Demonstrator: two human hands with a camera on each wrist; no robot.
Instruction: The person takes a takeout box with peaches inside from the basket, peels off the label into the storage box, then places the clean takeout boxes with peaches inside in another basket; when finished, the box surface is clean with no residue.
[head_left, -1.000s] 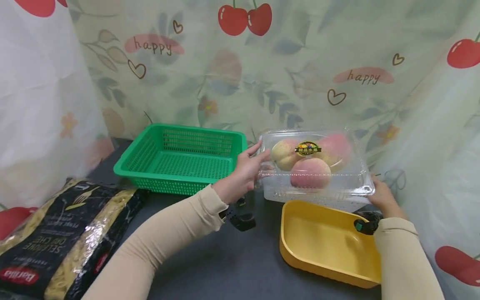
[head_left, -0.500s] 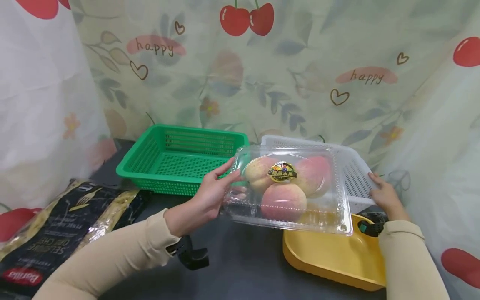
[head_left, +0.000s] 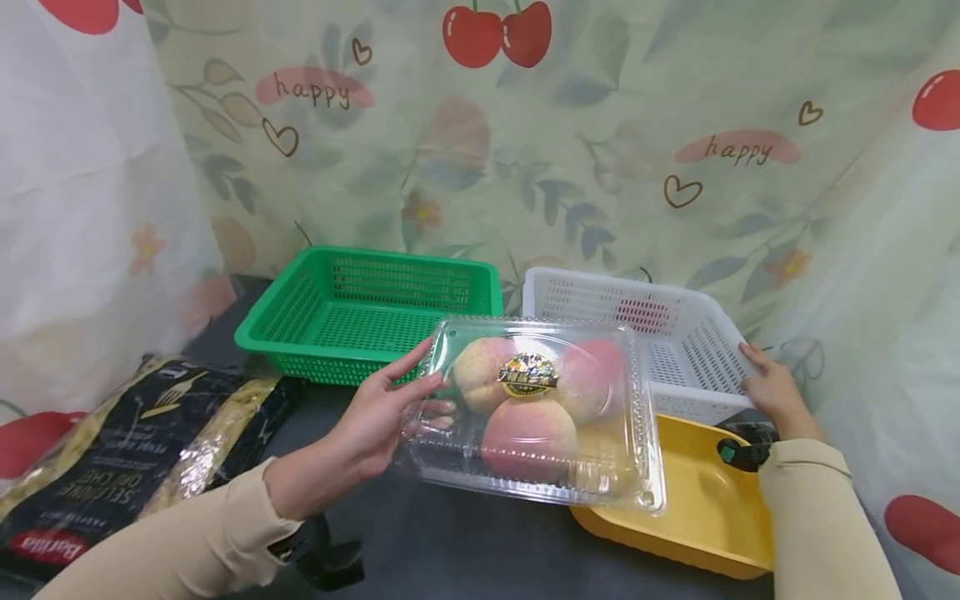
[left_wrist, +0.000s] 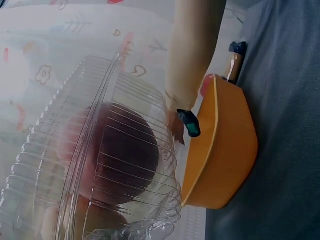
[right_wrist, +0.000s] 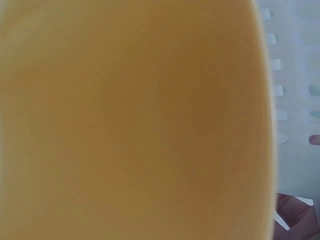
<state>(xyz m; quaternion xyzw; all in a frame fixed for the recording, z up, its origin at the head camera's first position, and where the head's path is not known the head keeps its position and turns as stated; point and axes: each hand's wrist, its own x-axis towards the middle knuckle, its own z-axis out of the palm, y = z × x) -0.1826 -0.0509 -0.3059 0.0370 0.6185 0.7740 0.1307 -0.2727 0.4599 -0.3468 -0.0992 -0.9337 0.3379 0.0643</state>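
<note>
As our left hand [head_left: 378, 421] pinches the clear box [head_left: 551, 408] by its left side and our right hand [head_left: 780, 392] grips the right rim of the white basket [head_left: 693, 401], we judge the peaches [head_left: 528, 440] already boxed, the box held off the bench [head_left: 457, 550] and not yet set down.

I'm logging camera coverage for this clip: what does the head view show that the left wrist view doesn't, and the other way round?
Only the head view: the green basket, the pasta bag, the left hand gripping the clear box, and the box's sticker.

Only the left wrist view: a small dark-topped object beyond the yellow bin, too unclear to name; I can't spot it from the head.

Both: the clear box, peaches, yellow bin, at least part of the white basket and right hand, curtain and table.
</note>
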